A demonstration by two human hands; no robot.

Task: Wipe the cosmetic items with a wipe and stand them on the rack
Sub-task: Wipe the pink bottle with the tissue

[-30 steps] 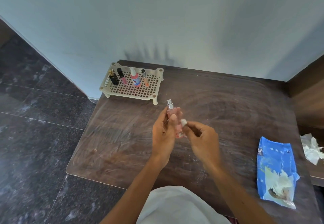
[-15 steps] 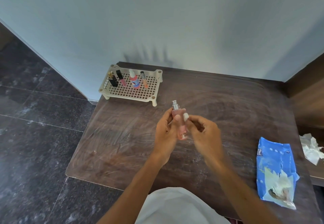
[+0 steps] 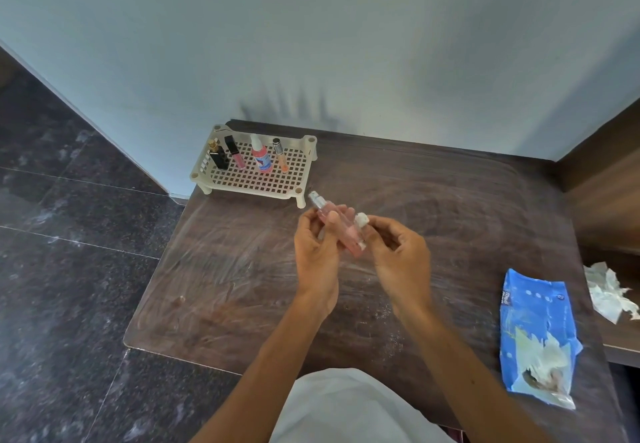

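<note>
Tilting left now, the bottle is being gripped by the left hand while the right hand is pinching the wipe against it; dampness could make it slip.

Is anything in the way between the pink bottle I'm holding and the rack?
Nothing visible does. The pink bottle in your left hand hovers near the front corner of the rack; the cosmetics on it stand along its back.

A dark wooden tabletop stands against a pale blue wall; left of it lies dark speckled tile floor.
</note>
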